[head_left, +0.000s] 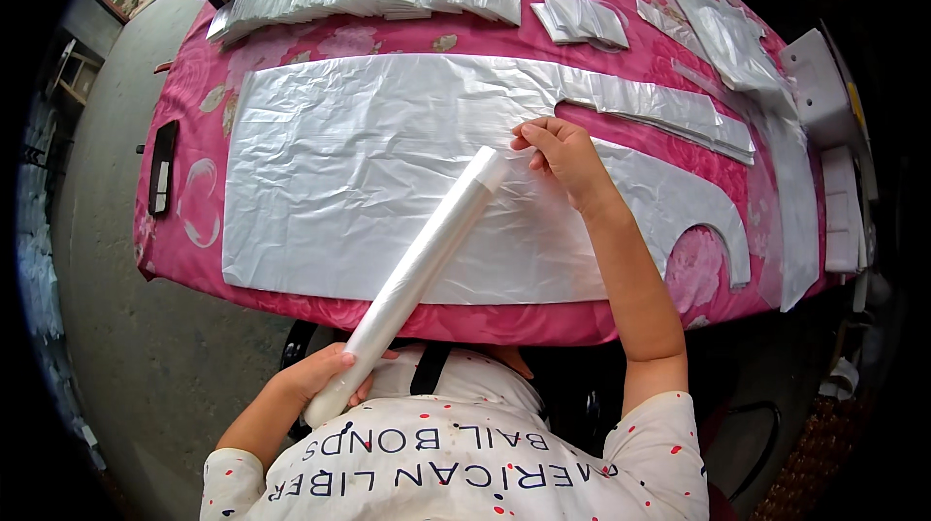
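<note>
Diagonally, the long roll (412,274) points forward-right.

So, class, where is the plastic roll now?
In the head view, the plastic roll slants up from the left hand, low left of centre, over the silvery sheeting to just left of the right hand.

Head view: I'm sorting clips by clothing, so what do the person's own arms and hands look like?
The left hand and right hand are both ungloved, with slim, short-looking nails where visible and no watch or bracelet to be seen. The forearms are bare. The short, loose white sleeves carry scattered red and dark specks.
</note>
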A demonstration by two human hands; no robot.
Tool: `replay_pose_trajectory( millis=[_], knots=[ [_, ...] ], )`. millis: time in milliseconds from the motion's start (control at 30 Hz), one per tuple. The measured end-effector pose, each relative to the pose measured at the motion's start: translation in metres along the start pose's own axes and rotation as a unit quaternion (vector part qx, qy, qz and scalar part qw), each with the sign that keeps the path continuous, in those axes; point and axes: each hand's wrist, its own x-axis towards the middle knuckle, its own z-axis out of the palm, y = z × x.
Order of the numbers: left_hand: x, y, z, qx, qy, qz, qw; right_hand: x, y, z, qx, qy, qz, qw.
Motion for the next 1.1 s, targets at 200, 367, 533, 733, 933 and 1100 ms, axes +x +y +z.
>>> replay_pose_trajectory(
  millis=[200, 367, 533, 733, 933, 1100],
  knots=[
    [0.000, -0.003, -0.002, -0.020, -0.010, 0.001, 1.000, -0.004, -0.003, 0.006, -0.036, -0.070, 0.017, 0.997],
    [0.000, -0.004, -0.002, -0.022, -0.006, -0.003, 1.000, -0.011, -0.008, 0.019, -0.051, -0.148, 0.018, 0.988],
    [0.001, -0.003, -0.002, -0.035, -0.011, 0.005, 0.999, -0.013, 0.000, 0.030, -0.035, -0.112, -0.013, 0.993],
    [-0.011, 0.008, -0.010, -0.036, -0.033, -0.028, 0.998, 0.009, 0.011, -0.026, -0.126, 0.059, -0.085, 0.987],
    [-0.037, -0.007, -0.053, 0.053, -0.054, -0.082, 0.994, 0.021, 0.029, -0.140, -0.201, 0.266, -0.140, 0.932],
    [-0.046, 0.029, -0.060, 0.350, -0.038, -0.057, 0.934, 0.016, 0.027, -0.155, -0.189, 0.262, -0.111, 0.940]
  ],
)
